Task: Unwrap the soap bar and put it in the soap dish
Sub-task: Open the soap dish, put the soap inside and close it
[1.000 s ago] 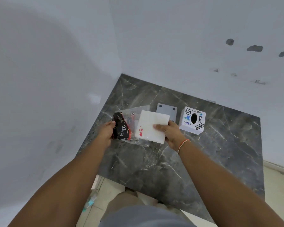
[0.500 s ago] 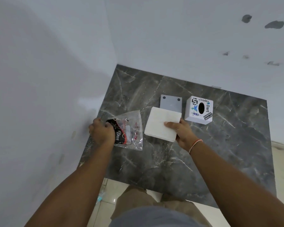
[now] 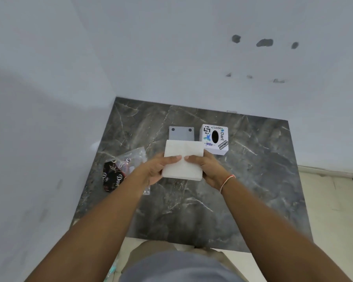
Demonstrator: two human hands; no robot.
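Note:
A flat white wrapped soap bar is held over the middle of the dark marble counter. My left hand grips its left edge and my right hand grips its right edge, thumbs on top. The grey soap dish lies on the counter just behind the bar, partly hidden by it. A clear plastic bag with a black Dove wrapper lies on the counter to the left, beside my left forearm.
A white cube box with stickers and a black oval hole stands right of the dish. White walls close the counter at the back and left. The counter's front edge is near my body; pale floor shows at the right.
My left hand let go of the plastic bag, which now lies on the counter, and moved right to take the white bar's left edge. Both hands now hold the bar.

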